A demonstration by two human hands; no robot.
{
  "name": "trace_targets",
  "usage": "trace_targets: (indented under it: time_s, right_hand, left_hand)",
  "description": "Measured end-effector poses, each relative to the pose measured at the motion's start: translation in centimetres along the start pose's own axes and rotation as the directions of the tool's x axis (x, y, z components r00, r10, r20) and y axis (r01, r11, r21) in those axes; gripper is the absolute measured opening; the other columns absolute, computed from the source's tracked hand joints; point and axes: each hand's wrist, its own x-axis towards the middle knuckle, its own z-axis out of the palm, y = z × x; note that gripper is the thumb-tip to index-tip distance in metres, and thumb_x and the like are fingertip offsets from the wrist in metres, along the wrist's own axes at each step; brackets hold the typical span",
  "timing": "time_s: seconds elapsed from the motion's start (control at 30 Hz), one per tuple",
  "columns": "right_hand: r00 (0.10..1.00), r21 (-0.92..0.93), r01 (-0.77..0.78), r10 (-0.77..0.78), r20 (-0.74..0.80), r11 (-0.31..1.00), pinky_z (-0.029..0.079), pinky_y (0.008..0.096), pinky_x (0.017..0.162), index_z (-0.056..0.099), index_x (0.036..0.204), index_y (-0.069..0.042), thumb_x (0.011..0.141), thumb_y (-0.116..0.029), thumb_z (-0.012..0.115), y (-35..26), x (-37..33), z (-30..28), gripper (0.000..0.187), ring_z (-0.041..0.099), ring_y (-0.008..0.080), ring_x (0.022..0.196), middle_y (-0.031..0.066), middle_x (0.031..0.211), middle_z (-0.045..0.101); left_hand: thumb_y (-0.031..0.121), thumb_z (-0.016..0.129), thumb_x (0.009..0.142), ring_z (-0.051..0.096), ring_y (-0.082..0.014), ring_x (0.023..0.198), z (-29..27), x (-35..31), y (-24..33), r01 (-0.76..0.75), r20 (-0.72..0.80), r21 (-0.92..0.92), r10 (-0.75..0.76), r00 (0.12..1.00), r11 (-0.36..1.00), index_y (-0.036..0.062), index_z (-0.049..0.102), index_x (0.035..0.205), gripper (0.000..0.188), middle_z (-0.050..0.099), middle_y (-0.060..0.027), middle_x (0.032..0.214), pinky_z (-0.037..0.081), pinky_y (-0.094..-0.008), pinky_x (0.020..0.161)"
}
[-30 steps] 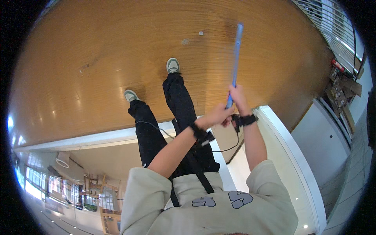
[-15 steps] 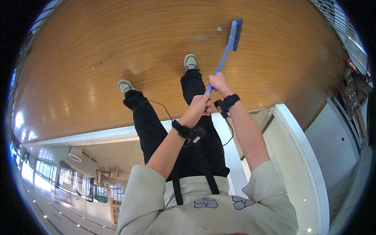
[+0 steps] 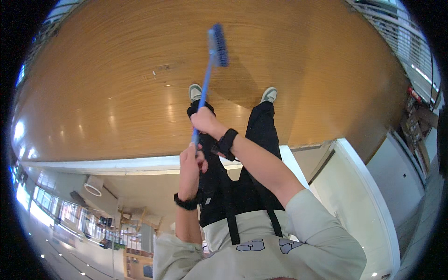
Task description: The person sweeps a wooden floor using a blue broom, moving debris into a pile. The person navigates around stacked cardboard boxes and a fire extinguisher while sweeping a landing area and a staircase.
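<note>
Both of my hands are on a long-handled blue broom [image 3: 204,86], which reaches away from me across the wooden floor. My right hand [image 3: 205,121] is wrapped round the middle of the handle. Lower down, near the handle's end, my left hand [image 3: 190,162] closes on it, its fingers partly hidden. Out beyond my left shoe [image 3: 195,92], the broom head [image 3: 218,45] has dark blue bristles pointing right and is slightly blurred. I cannot tell whether the bristles touch the floor. A small pale scrap [image 3: 154,73] lies on the floor left of the broom head.
My right shoe [image 3: 269,94] stands on the brown wooden floor [image 3: 116,56]. A white ledge [image 3: 93,165] runs behind my feet on the left. A white-framed panel [image 3: 366,184] is at the right. Railings [image 3: 406,39] border the far right, with cluttered items [image 3: 413,123] below them.
The broom head has swung left, and both hands have moved left and nearer my body. The hands are farther apart on the handle. My feet appear farther right and closer together in the view.
</note>
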Motion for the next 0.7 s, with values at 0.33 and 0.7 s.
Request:
trace_targets:
  time_s: [0.33, 0.7]
  right_hand:
    - [0.934, 0.443, -0.311, 0.184, 0.306, 0.841, 0.043, 0.0318, 0.038, 0.050, 0.067, 0.003, 0.092, -0.024, 0.047, -15.1, -2.1, -3.0, 0.036, 0.054, 0.0186, 0.042, 0.0080, 0.052, 0.052]
    - [0.814, 0.415, -0.416, 0.535, -0.227, 0.809, 0.041, 0.0297, 0.036, 0.050, 0.073, -0.003, 0.090, -0.023, 0.051, -2.5, -7.5, -32.0, 0.026, 0.054, 0.0157, 0.042, 0.0062, 0.054, 0.054]
  left_hand:
    - [0.028, 0.035, 0.101, 0.051, -0.0163, 0.045, -1.4, -5.4, 5.5, -0.005, 0.118, -0.050, 0.011, 0.993, 0.999, -0.0001, 0.043, 0.100, 0.029, 0.040, -0.0021, 0.054, 0.042, -0.0264, 0.043]
    - [0.026, 0.041, 0.097, 0.049, -0.0121, 0.044, 23.1, 2.3, 5.8, 0.150, 0.678, 0.042, -0.138, 0.722, 0.988, 0.0046, 0.043, 0.076, 0.030, 0.043, 0.0004, 0.055, 0.039, -0.0248, 0.040]
